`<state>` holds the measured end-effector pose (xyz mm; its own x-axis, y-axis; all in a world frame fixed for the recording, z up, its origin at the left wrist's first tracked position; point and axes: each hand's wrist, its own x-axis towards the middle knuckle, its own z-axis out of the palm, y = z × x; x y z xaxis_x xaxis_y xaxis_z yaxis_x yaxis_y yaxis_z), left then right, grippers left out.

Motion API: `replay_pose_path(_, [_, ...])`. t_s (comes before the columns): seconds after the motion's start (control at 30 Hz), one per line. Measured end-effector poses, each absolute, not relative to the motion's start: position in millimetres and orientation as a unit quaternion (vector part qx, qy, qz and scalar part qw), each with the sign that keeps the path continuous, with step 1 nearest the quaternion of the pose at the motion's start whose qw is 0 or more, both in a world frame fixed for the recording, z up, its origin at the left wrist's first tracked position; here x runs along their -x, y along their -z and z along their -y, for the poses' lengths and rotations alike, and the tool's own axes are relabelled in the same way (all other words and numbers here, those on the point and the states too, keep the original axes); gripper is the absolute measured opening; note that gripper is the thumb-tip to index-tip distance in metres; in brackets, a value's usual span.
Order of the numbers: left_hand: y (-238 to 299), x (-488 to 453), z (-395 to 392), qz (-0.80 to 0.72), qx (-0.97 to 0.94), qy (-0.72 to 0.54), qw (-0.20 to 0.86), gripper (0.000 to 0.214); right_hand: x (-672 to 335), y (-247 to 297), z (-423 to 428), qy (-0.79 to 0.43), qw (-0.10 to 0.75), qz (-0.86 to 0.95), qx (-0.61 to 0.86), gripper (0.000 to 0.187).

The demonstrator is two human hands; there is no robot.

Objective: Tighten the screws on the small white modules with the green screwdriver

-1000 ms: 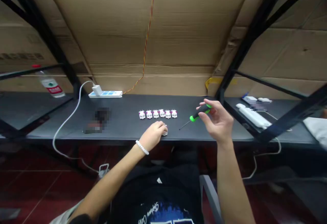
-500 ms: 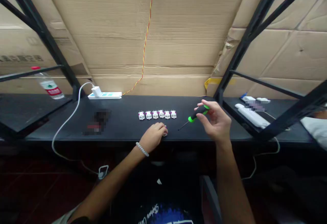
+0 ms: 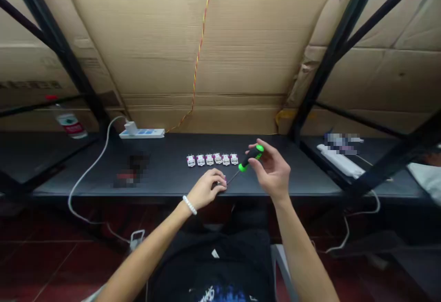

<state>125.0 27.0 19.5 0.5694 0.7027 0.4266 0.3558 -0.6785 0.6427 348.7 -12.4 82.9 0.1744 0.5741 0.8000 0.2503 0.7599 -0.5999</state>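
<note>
Here, the small white-and-purple blocky part (image 3: pixel 225 181): pinched at the tips of the left hand's thumb and fingers, a sliver of it showing on their right side.
Left fingers: the left hand (image 3: pixel 206 188) is curled and closed on that part, low over the black tabletop (image 3: pixel 165 166), and is the nearer hand to it.
Black-and-green screwdriver with a thin metal shaft (image 3: pixel 243 166): to the right of the left fingertips, its long axis slanting from the handle down and leftward, so that the shaft points straight at the part.
Right fingers: the right hand (image 3: pixel 274 169) grips the handle between thumb and fingers, farther from the part, with the shaft bridging the gap.
Row of six small white-and-purple parts (image 3: pixel 210 159): just beyond the left fingers, toward the back, side by side.
White power strip (image 3: pixel 151 133): well beyond the left fingers, behind and to their left.
Hidden: most of the pinched part, behind the left fingers; how it faces cannot be read.
Hard to make out: the shaft's tip, which probably meets the part, though contact is too small to confirm; the pixelated patch (image 3: pixel 131 172) far left of the fingers is unreadable.
</note>
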Motion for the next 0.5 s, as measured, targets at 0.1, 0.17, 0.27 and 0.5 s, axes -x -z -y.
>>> replay_pose_path(0.1, [-17.7,-125.6,-27.9,-0.318,-0.844,-0.343,0.262,0.005,-347.6,-81.2,12.3,-0.12,0.686,0.637,0.329,0.049])
replay_pose_path(0.17, [-16.5,-125.7,-28.0,-0.318,-0.846,-0.34,0.262,0.005,-346.7,-80.2,11.9,-0.12,0.68,0.642,0.333,0.049])
replay_pose_path(0.27, [-16.0,-125.2,-27.1,-0.314,-0.851,-0.337,0.253,0.007,-344.9,-78.9,10.8,-0.121,0.675,0.65,0.328,0.049])
replay_pose_path(0.5, [-16.1,-125.8,-25.0,-0.314,-0.851,-0.338,0.253,0.007,-341.9,-76.6,10.0,-0.141,0.667,0.659,0.318,0.05])
